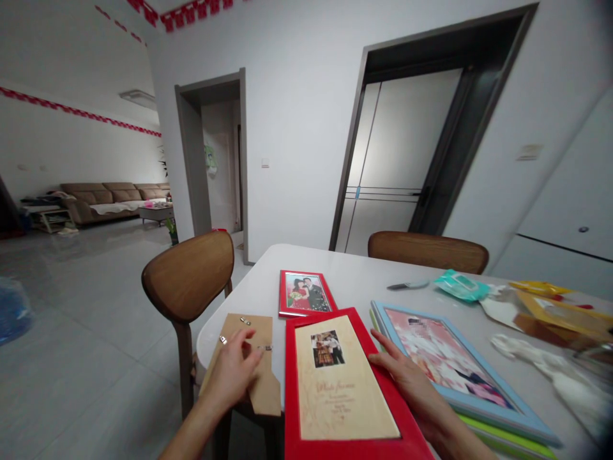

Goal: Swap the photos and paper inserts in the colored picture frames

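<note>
A large red photo frame (383,399) with a cream insert sheet (347,390) lies at the table's near edge. My right hand (407,370) grips its right edge, fingers along the side and the rest of the grip hidden. To the left, a brown backing board (263,370) with small metal clips and a stand flap lies at the table's corner. Over it is my left hand (234,370), fingers bent and apart, with nothing seen between them. A smaller red photo frame (306,294) with a picture of a couple lies just beyond the large one.
A light blue frame (460,364) lies on a green one (502,441) at right. Behind are a knife (408,285), a teal wipes pack (462,286), yellow packaging (555,316) and crumpled white material (536,364). Wooden chairs (191,275) stand at the left and far sides.
</note>
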